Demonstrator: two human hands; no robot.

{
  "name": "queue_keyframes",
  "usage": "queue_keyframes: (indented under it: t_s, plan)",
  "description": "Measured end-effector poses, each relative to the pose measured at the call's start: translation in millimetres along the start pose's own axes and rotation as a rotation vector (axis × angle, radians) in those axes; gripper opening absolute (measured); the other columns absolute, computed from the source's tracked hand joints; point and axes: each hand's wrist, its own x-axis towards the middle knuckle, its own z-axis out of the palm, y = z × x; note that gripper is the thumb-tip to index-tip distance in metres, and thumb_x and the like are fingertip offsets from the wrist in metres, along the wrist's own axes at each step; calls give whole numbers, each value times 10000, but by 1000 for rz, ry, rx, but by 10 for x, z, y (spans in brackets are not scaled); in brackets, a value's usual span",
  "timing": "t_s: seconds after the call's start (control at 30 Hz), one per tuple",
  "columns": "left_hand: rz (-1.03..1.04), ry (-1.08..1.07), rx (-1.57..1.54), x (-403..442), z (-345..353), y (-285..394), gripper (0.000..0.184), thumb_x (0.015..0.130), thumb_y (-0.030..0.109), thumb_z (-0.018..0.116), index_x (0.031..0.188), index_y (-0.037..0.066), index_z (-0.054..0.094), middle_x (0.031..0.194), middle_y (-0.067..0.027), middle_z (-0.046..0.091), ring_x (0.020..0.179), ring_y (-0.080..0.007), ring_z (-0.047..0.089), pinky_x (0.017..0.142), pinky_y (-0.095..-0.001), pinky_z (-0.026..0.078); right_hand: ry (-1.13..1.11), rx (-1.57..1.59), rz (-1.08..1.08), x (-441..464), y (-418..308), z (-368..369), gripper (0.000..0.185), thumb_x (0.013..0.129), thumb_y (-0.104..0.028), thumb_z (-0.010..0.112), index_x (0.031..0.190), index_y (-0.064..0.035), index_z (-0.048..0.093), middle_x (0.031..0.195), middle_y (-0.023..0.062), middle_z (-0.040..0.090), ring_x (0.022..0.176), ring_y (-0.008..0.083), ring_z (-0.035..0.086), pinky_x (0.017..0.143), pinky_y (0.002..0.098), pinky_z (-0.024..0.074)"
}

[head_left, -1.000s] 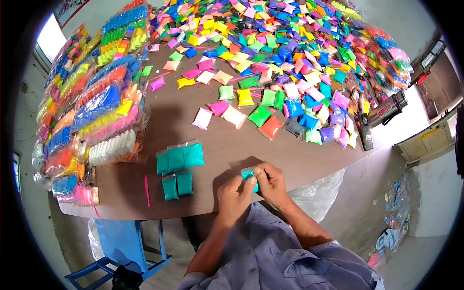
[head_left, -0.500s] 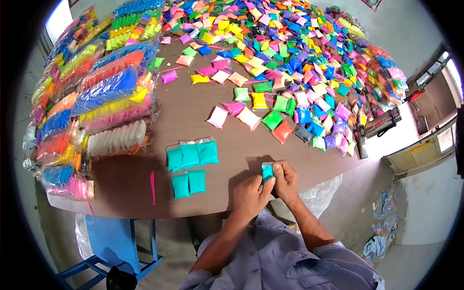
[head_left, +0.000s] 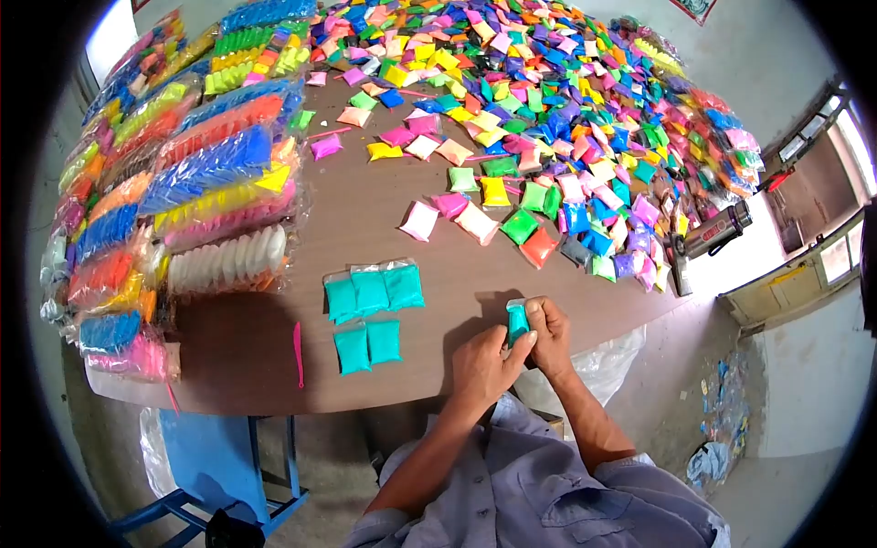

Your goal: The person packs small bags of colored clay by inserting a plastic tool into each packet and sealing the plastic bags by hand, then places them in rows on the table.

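Between both hands, just above the table's front edge, is a small teal packet (head_left: 518, 320) with a clear top edge. My left hand (head_left: 487, 365) is closed on its left side, thumb pressed against it. My right hand (head_left: 550, 336) pinches its right side. To the left, several similar teal packets lie on the table: a back row (head_left: 372, 289) of three side by side and a front pair (head_left: 367, 346). A pink plastic stick tool (head_left: 299, 354) lies left of them.
A large heap of colourful packets (head_left: 548, 119) covers the table's back and right. Stacked bagged packets (head_left: 206, 164) line the left. A metal flask-like cylinder (head_left: 717, 230) lies at the right edge. A blue chair (head_left: 215, 461) stands below the table (head_left: 247, 365).
The view has shifted slightly, so the table's things appear a little further right. Both hands still hold the teal packet, which now looks narrower and more upright between the fingers.
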Motion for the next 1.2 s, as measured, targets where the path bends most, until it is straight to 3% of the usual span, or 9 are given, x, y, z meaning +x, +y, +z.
queue_keyframes:
  t_s: [0.47,0.67,0.73,0.83,0.97,1.0,1.07,1.13,1.2]
  plan:
    - [68,66,57,-28,76,-134,409,952,321,692,721,25,528,671,-180,592,628,-412,601,562,-508,446,5,-106,-74,21,14,12,296,1083,-241,564,942,3,655,785,-19,595,748,62,508,655,260,452]
    - [-138,-25,-123,-3,-34,-22,345,954,307,693,807,21,568,686,-179,603,625,-400,607,563,-468,462,-62,-68,-80,-11,33,-12,287,1080,-227,562,942,8,652,773,-15,602,727,58,512,637,254,456]
    - [-20,68,-62,-12,21,-91,359,962,322,703,794,34,573,653,-143,589,570,-347,596,523,-445,457,-81,-74,-82,-22,-27,-13,276,1079,-217,563,943,7,649,774,-14,600,725,56,511,635,252,455]
    - [-44,47,-40,-32,41,-128,296,955,268,701,848,14,592,713,-194,613,633,-396,612,570,-454,472,-91,-74,-97,-34,5,-42,239,1073,-188,572,948,2,642,782,-18,594,717,54,508,623,248,451]
    - [-169,2,-160,-4,-30,-19,268,965,234,698,880,-6,615,657,-119,578,580,-172,572,546,-383,449,-134,16,-45,-13,-48,-62,221,1070,-181,580,959,0,644,803,-24,600,748,47,511,637,247,455]
    - [-248,-16,-196,-14,-48,15,264,974,241,694,935,-16,650,706,-57,611,675,-82,554,588,-331,466,-148,47,-48,-5,-53,-70,220,1065,-175,586,954,3,651,799,-14,610,754,55,526,643,255,462]
    - [-258,61,-234,30,-31,42,263,973,248,701,956,-12,667,743,-52,642,694,-88,575,615,-320,485,-150,93,-49,16,-42,-72,219,1060,-169,593,948,7,659,794,-5,621,761,62,541,648,263,468]
    - [-356,137,-318,68,-26,54,258,987,242,688,1016,-14,697,855,-44,696,788,-92,612,710,-286,514,-219,-27,-91,66,-45,-66,175,1018,-140,637,936,9,679,787,62,660,733,144,613,652,314,492]
    - [-378,157,-302,73,-12,-71,235,998,225,673,989,-9,692,838,-33,682,761,-96,590,698,-291,499,-283,-91,-152,190,-139,-98,159,991,-135,658,925,8,684,794,98,663,725,203,629,653,343,497]
